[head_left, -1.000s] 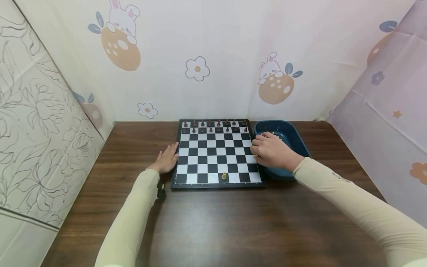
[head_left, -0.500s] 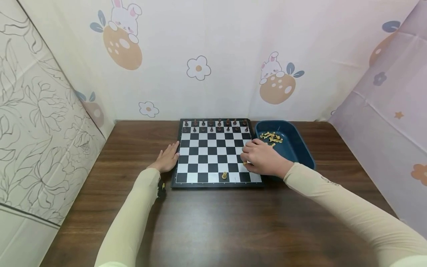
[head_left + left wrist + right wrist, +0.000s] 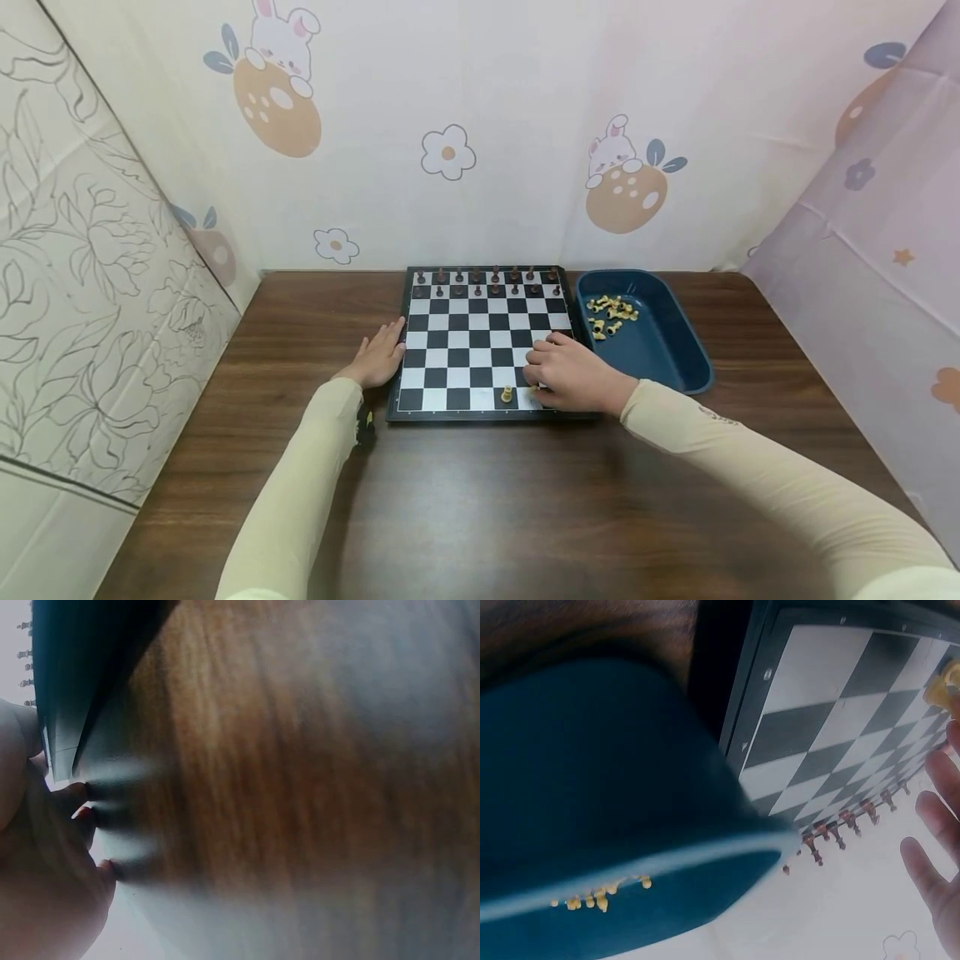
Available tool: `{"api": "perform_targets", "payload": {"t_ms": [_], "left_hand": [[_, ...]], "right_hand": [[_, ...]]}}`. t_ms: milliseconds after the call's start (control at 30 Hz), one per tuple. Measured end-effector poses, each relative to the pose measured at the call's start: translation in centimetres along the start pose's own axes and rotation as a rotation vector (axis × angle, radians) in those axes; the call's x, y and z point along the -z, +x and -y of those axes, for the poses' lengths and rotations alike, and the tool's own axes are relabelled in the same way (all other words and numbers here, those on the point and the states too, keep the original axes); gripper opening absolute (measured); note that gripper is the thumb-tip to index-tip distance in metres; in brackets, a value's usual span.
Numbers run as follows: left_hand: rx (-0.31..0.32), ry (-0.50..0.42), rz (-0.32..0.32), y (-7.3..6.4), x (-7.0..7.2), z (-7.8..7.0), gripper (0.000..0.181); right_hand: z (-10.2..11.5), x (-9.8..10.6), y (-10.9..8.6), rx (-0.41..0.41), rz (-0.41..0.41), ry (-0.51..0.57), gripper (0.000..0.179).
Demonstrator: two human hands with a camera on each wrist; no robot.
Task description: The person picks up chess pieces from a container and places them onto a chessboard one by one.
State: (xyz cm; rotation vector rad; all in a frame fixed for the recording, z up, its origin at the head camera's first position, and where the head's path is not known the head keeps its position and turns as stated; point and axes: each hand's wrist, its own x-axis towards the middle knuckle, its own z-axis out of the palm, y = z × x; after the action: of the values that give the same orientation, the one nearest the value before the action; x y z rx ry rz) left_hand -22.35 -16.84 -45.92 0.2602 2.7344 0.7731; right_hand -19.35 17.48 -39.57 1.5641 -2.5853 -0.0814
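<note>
A black-and-white chessboard (image 3: 457,340) lies on the wooden table. Dark brown chess pieces (image 3: 477,290) stand in two rows along its far side. One cream chess piece (image 3: 507,394) is upright on a near-row square. Over the near right part of the board, my right hand (image 3: 573,375) pinches another cream chess piece (image 3: 939,691), mostly covered by the fingers in the head view. My left hand (image 3: 372,357) rests flat at the board's left edge with its fingers extended; fingertips (image 3: 105,874) touch the table beside the board's side in the left wrist view.
A dark blue tray (image 3: 675,337) stands right against the board's right side. Inside it, several cream chess pieces (image 3: 613,308) lie loose toward the far left. A patterned curtain wall (image 3: 517,208) rises behind the table, with side walls left and right.
My right hand has moved from over the tray leftward and nearer, onto the board's near right squares, carrying the cream chess piece. The left hand stays at the board's edge.
</note>
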Motion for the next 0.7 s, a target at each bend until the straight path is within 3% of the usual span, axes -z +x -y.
{"api": "perform_targets", "payload": {"t_ms": [700], "left_hand": [[0.013,0.002,0.005,-0.12,-0.23,-0.14,0.058]], "right_hand": [[0.31,-1.01,-0.07,-0.016,0.021,0.047,0.010]]}}
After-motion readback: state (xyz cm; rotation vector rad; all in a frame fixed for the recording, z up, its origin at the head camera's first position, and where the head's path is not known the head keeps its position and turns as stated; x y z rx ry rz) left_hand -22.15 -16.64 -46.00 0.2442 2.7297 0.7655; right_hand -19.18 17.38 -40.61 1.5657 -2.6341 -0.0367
